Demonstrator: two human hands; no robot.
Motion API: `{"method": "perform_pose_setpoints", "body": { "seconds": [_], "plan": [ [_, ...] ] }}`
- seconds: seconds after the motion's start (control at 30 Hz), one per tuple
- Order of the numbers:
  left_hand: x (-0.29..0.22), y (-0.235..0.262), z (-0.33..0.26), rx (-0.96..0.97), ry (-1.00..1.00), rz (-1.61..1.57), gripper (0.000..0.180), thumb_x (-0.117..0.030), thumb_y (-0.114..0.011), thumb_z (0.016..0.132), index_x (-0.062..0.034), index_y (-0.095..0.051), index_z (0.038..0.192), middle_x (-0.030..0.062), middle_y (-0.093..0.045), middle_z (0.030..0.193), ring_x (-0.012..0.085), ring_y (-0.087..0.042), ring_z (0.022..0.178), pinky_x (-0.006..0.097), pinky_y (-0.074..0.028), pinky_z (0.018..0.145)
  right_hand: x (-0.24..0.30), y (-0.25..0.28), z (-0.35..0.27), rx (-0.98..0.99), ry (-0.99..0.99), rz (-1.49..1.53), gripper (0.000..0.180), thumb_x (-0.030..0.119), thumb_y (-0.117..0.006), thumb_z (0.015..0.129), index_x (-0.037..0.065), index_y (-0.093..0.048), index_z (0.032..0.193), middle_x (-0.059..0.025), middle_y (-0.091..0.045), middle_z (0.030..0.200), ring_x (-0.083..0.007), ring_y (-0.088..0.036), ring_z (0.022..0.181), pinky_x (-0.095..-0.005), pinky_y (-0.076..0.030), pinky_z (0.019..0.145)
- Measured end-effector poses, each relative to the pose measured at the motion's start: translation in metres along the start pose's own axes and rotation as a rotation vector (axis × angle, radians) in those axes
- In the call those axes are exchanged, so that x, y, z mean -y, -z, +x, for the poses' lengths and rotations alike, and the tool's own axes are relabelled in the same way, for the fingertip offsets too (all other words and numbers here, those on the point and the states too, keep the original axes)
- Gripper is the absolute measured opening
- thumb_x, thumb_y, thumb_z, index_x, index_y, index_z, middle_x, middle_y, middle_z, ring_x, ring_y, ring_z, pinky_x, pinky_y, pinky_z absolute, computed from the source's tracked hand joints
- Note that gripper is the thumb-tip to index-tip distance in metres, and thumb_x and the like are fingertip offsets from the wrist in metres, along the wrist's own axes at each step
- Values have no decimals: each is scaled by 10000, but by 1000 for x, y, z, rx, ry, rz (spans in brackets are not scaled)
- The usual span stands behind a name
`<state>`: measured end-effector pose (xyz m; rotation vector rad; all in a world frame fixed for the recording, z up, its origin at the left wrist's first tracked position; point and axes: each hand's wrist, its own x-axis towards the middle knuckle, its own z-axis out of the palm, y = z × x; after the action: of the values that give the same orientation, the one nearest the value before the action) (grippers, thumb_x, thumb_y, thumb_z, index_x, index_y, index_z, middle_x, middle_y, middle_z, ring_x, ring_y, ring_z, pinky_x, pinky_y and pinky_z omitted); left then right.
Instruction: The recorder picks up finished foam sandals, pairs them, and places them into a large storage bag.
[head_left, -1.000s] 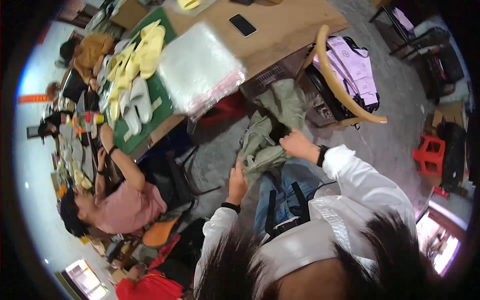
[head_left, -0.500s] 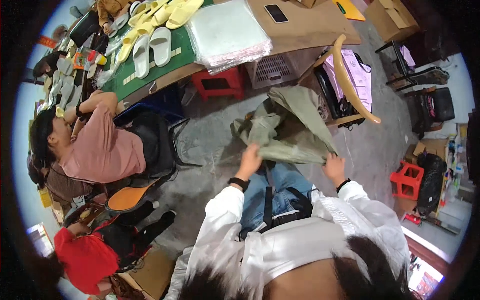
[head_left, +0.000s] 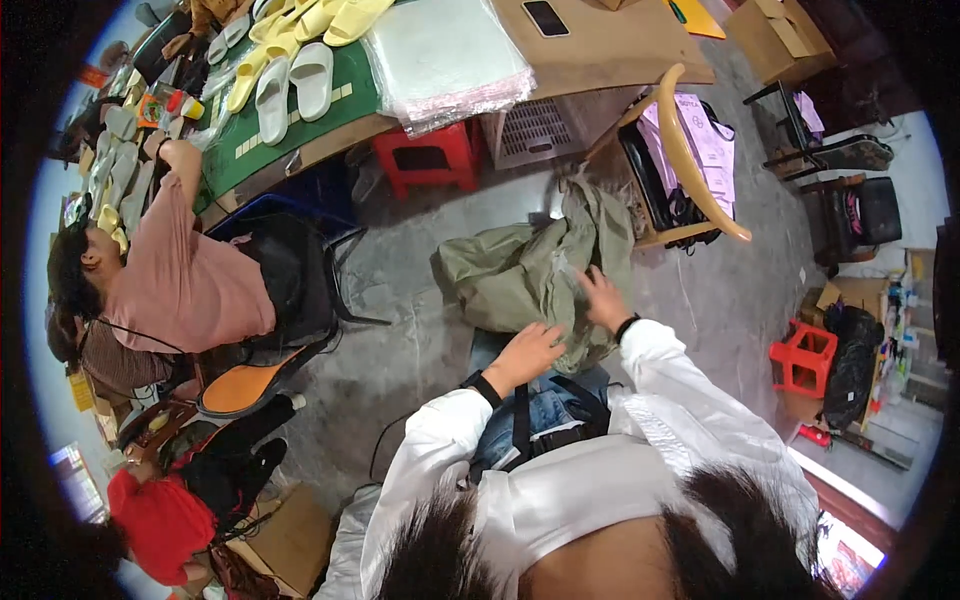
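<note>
Right hand (head_left: pixel 604 303) lies spread on green sack (head_left: pixel 510 280); left hand's (head_left: pixel 525 356) grip beside it unclear

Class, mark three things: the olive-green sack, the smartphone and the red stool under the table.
Olive-green sack (head_left: pixel 520 275): head view, creased side.
Smartphone (head_left: pixel 546 18): head view, dark screen.
Red stool (head_left: pixel 461 160): head view, right leg.

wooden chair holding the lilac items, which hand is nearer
Right hand: over the olive fabric, below-left of the chair in view. The left hand is lower and farther left.
</note>
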<state>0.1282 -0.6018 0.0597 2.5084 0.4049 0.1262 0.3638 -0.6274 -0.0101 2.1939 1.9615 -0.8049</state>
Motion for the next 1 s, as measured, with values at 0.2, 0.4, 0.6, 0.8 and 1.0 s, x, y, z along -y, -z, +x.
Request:
{"method": "perform_pose_setpoints", "body": {
  "seconds": [0.2, 0.4, 0.6, 0.8, 1.0],
  "plan": [
    [2, 12, -31, -85, -64, 23, 307, -115, -641, 617, -76, -595, 918, 105, -506, 1132, 259, -490, 989, 362, -391, 891, 44, -25, 35, 27, 413, -248, 473, 9, -599, 686, 125, -539, 1141, -143, -427, 1267, -298, -379, 1201, -461, -317, 947],
    [10, 27, -79, -30, 147, -119, 406, -18, -562, 648, -12, -540, 1053, 168, -369, 1315, 352, -445, 1091, 397, -375, 948, 67, 5, 50, -382, 269, 23, 261, -6, -544, 699, 53, -505, 950, -117, -554, 829, -326, -542, 777, -415, -437, 620],
    [8, 30, -51, -591, 773, -724, 692, -114, -632, 755, -3, -245, 1317, 228, -362, 1323, 338, -408, 1203, 347, -345, 971, 125, 30, 34, -467, 248, 255, 229, 21, -573, 669, 41, -440, 855, -166, -518, 847, -378, -519, 799, -469, -411, 639],
    [61, 28, -26, -743, 747, -985, 440, 59, -459, 757, 38, -448, 1196, 164, -565, 1082, 233, -535, 966, 295, -401, 845, 163, 20, 19, -397, 277, 627, 276, 79, -531, 744, 19, -465, 1006, -205, -529, 987, -420, -502, 898, -455, -420, 730],
    [73, 50, -26, -610, 741, -728, 450, -48, -433, 784, 43, -425, 1225, 140, -550, 1095, 207, -541, 925, 283, -418, 816, 96, 37, 36, -173, 274, 1022, 273, 5, -443, 803, 1, -505, 1068, -147, -576, 982, -268, -574, 894, -360, -447, 766]
  ]
}}
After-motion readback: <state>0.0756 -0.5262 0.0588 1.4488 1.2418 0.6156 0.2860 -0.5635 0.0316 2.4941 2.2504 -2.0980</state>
